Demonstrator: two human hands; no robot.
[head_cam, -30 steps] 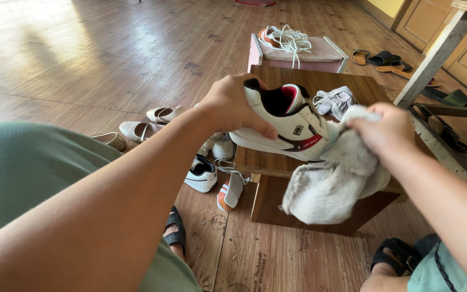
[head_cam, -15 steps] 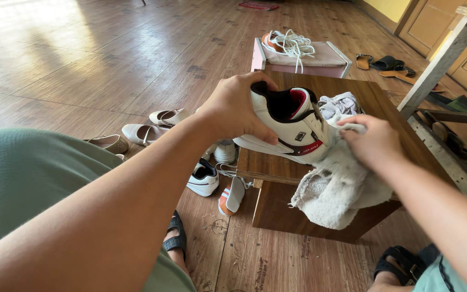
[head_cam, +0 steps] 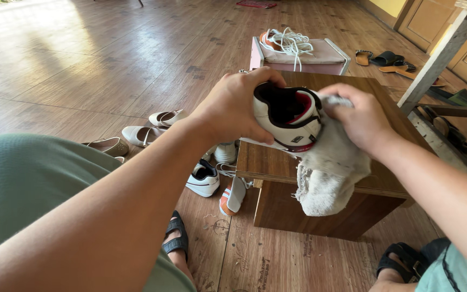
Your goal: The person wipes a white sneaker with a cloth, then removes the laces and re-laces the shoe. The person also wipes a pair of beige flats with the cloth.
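Note:
My left hand (head_cam: 239,108) grips the heel of a white sneaker (head_cam: 290,121) with a black and red lining, holding it above the low wooden table (head_cam: 277,165). My right hand (head_cam: 360,119) presses a worn off-white cloth (head_cam: 328,173) against the far side of the sneaker. The cloth hangs down over the table's front edge. The toe end of the sneaker is hidden behind my right hand and the cloth.
On the floor left of the table lie cream flats (head_cam: 141,132), a white and black sneaker (head_cam: 202,177) and an orange-soled shoe (head_cam: 232,196). Behind the table stands a pink box (head_cam: 298,57) with white laces. Sandals (head_cam: 385,58) and a wooden frame (head_cam: 433,65) are at right.
My right hand has slid the cloth up and back along the sneaker, toward its top. The sneaker has turned so its opening faces me more. A crumpled cloth on the table is now hidden.

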